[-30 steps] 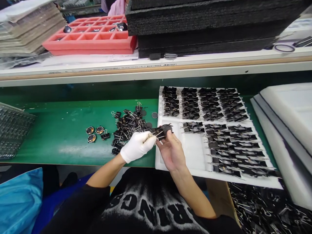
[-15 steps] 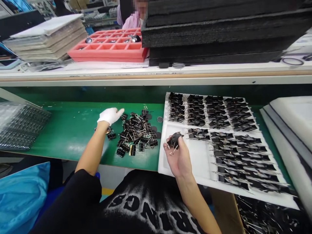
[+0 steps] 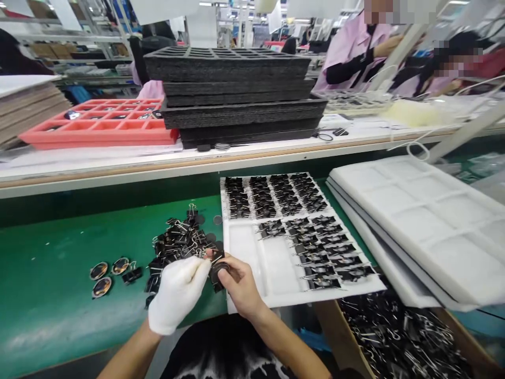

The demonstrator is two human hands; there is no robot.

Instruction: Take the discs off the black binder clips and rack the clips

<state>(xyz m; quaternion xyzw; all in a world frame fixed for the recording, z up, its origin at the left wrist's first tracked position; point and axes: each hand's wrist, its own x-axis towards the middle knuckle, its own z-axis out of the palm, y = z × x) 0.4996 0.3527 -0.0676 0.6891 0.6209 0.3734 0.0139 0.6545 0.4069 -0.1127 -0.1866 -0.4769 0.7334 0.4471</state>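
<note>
In front of me, my right hand [image 3: 241,287], bare, is closed round a dark round disc [image 3: 219,269] with black binder clips [image 3: 216,256] at its edge. My left hand [image 3: 179,289], in a white glove, is pinched against the wire handle of the upper clip. Glove and fingers partly hide this piece. Just behind the hands lies a heap of black binder clips [image 3: 173,239] on the green table [image 3: 59,316]. Left of it are three round pieces with shiny amber faces [image 3: 102,287] and a single clip [image 3: 132,273].
A white compartment tray [image 3: 246,258] on the right holds rows of clipped pieces [image 3: 315,247]. Beyond it lean stacked white trays [image 3: 418,226]. A box of loose clips [image 3: 402,331] stands below. The shelf carries black foam trays [image 3: 240,113] and a red tray [image 3: 106,138]. Co-workers sit behind.
My left hand has come from beyond the heap's left side to the piece in my right hand and closed at its clip. The view has turned right, and the three amber-faced pieces now show.
</note>
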